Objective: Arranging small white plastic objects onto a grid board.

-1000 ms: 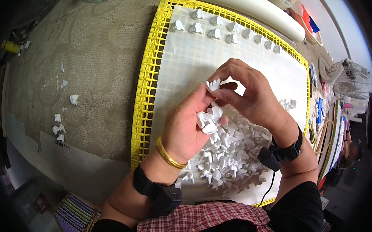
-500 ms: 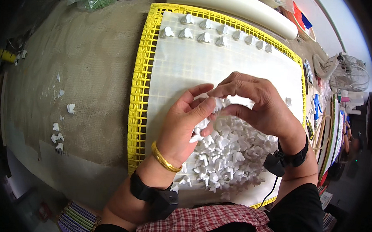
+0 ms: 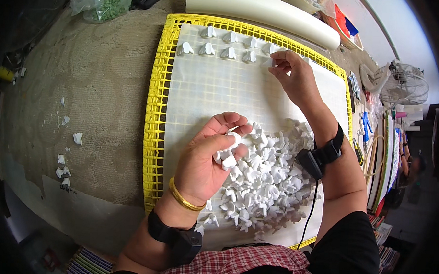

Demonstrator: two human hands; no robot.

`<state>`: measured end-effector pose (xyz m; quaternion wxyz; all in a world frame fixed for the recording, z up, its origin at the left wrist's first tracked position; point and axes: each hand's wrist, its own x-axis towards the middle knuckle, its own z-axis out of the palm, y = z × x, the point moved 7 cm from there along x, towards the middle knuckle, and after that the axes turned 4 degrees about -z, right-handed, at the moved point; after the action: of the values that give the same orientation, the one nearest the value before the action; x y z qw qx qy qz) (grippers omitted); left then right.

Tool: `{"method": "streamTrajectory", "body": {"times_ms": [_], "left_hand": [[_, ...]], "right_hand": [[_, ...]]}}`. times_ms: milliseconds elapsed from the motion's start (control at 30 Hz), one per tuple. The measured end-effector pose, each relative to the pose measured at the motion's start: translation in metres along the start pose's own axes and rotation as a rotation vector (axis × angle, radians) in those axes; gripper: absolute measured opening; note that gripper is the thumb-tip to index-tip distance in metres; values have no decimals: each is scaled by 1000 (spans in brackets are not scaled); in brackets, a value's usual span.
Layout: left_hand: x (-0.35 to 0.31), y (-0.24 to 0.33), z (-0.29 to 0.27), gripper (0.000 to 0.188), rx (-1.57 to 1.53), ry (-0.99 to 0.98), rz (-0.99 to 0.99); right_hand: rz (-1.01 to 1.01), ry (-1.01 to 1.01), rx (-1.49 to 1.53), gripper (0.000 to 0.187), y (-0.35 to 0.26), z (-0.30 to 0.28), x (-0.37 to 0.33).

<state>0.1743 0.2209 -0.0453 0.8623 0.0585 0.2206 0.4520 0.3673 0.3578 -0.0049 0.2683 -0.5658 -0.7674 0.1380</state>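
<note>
Several small white petal-shaped pieces sit cupped in my left hand [image 3: 206, 153], its thumb pressed over them and its fingers curled round. My right hand [image 3: 293, 74] reaches to the far part of the white sheet [image 3: 221, 90], thumb and fingers pinched at the end of the nearer row. What it pinches seems to be another small white piece, mostly hidden by the fingertips. Two spaced rows of such white pieces [image 3: 206, 49] stand along the sheet's far edge. A loose heap of white pieces [image 3: 262, 178] lies to the right of my left hand.
A yellow grid frame [image 3: 157, 105] borders the sheet. Beyond it lies a long cream roll [image 3: 264, 14]. White scraps [image 3: 77, 138] dot the brown surface at left, with a bag of green bits [image 3: 107, 5] farther back. A fan [image 3: 403, 84] and blue-handled tool [image 3: 366, 126] are at right.
My right hand has left my left hand and moved to the far rows. The left hand stays near the heap, still holding white pieces. The whole view has shifted slightly.
</note>
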Motion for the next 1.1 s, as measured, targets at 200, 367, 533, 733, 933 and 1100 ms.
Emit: {"method": "streamTrajectory", "body": {"times_ms": [200, 367, 533, 733, 933, 1100], "left_hand": [[1, 0, -1, 30, -26, 15, 0], [3, -2, -1, 29, -146, 2, -18], [7, 0, -6, 30, -329, -36, 21], [6, -1, 4, 47, -341, -105, -28], [5, -4, -1, 39, -193, -14, 6], [4, -7, -10, 24, -34, 48, -10]], "right_hand": [[2, -19, -14, 26, 6, 9, 3], [-24, -52, -84, 28, 3, 6, 3], [-228, -245, 224, 38, -79, -4, -21], [-462, -513, 241, 43, -137, 19, -59], [-213, -236, 276, 28, -120, 6, -55], [-158, -255, 246, 29, -121, 9, -61]]}}
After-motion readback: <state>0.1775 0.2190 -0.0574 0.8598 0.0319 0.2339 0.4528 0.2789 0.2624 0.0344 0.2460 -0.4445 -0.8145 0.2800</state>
